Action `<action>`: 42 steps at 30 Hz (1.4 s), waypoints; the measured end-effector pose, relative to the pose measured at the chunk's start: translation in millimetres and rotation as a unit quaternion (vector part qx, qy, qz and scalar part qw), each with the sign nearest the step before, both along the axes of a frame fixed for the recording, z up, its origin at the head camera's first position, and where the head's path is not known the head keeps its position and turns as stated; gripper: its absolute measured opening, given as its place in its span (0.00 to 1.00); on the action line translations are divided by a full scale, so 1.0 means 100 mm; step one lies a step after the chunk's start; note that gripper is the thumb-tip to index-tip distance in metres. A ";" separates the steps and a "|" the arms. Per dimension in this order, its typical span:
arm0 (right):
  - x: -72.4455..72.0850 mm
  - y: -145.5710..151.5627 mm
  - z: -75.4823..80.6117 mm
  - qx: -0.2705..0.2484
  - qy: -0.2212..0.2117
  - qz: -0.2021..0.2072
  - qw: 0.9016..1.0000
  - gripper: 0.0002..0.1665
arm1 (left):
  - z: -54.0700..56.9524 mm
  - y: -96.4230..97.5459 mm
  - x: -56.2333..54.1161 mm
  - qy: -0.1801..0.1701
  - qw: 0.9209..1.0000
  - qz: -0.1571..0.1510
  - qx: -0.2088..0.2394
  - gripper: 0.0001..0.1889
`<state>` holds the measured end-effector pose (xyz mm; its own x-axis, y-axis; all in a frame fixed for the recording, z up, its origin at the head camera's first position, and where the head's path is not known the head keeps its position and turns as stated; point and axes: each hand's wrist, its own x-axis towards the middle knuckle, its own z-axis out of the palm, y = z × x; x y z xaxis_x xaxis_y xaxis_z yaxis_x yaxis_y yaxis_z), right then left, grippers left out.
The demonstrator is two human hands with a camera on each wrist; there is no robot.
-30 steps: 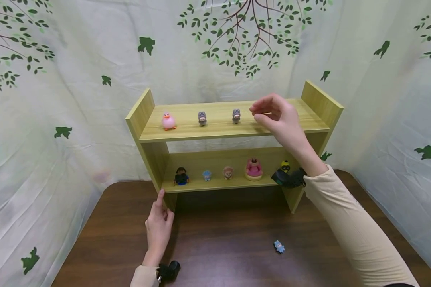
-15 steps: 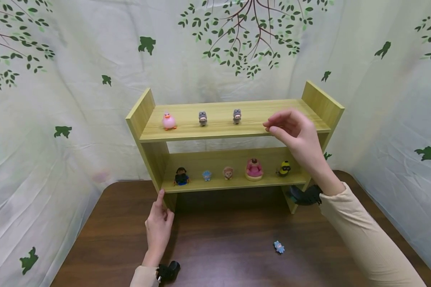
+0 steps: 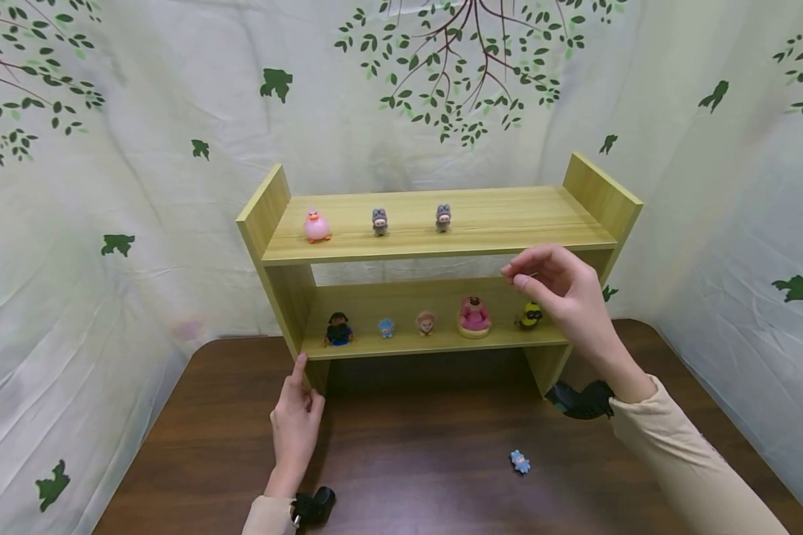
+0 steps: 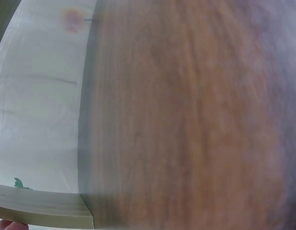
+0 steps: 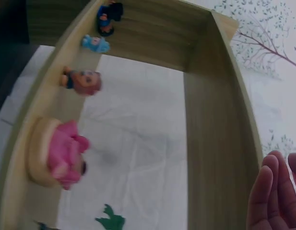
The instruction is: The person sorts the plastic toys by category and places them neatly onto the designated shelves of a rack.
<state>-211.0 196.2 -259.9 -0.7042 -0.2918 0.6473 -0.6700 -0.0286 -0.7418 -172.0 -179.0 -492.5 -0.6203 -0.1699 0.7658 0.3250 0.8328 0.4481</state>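
Observation:
My right hand (image 3: 567,297) holds nothing and is in front of the right end of the wooden shelf (image 3: 522,200), fingers loosely bent. Behind its wrist side, a yellow minion figure (image 3: 530,315) stands on the lower board. The right wrist view shows its fingertips (image 5: 266,179) near the shelf's edge. My left hand (image 3: 296,420) touches the shelf's lower left corner with an extended index finger. On the upper board stand a pink duck figure (image 3: 317,226) and two grey rabbit-eared figures, the left one (image 3: 379,221) and the right one (image 3: 443,218).
Along the lower board stand a dark-haired figure (image 3: 337,329), a small blue figure (image 3: 386,328), a brown-haired figure (image 3: 425,322) and a pink bear (image 3: 473,316). A light-blue figure (image 3: 520,461) lies on the brown table (image 3: 401,423). A leaf-patterned curtain (image 3: 174,223) surrounds it.
My right hand has moved down from the upper board to the gap before the lower one, drifting right and staying empty. My left hand has stayed at the shelf corner.

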 end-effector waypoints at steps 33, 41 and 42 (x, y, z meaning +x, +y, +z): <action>0.16 0.18 -1.28 0.120 -0.083 0.093 0.985 0.11 | -0.01 0.00 -0.01 -0.006 1.000 0.000 0.000 0.47; 0.21 0.28 -1.59 0.153 -0.113 0.103 0.976 0.10 | -0.01 0.00 -0.01 -0.007 1.000 0.001 0.000 0.47; 0.21 0.29 -1.61 0.155 -0.116 0.105 0.976 0.10 | -0.01 0.00 -0.01 -0.008 1.000 0.001 0.002 0.47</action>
<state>-189.9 225.3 -421.3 -0.7242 -0.6020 0.3363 -0.4873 0.1017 -0.8673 -172.7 -179.4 -493.6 -0.6326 -0.1742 0.7546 0.3153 0.8320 0.4564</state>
